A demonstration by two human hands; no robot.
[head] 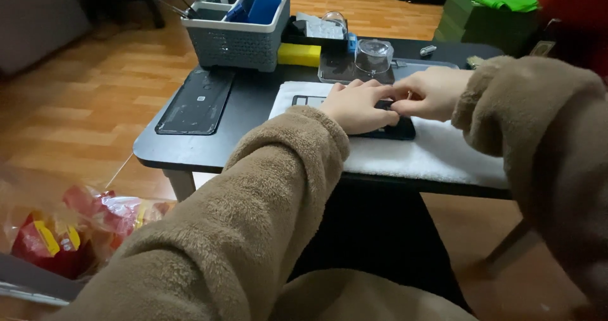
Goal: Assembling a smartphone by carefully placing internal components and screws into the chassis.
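Note:
My left hand [356, 105] lies palm-down on a black phone [398, 130] that rests on a white towel [437, 153] on the low black table [190, 150]. Its fingers press the phone's upper part. My right hand [430, 93] meets it from the right, fingertips pinched at the phone's top edge; whether a small tool is held there is hidden. Both arms wear fuzzy tan sleeves. Much of the phone is covered by my hands.
A detached black phone back panel [197, 101] lies at the table's left. Behind stand a grey basket [237, 39] with blue tools, a yellow block [299, 54], a clear tray with a small clear dome [373, 55]. Green boxes [487, 13] at back right; snack bag [69, 229] on the floor.

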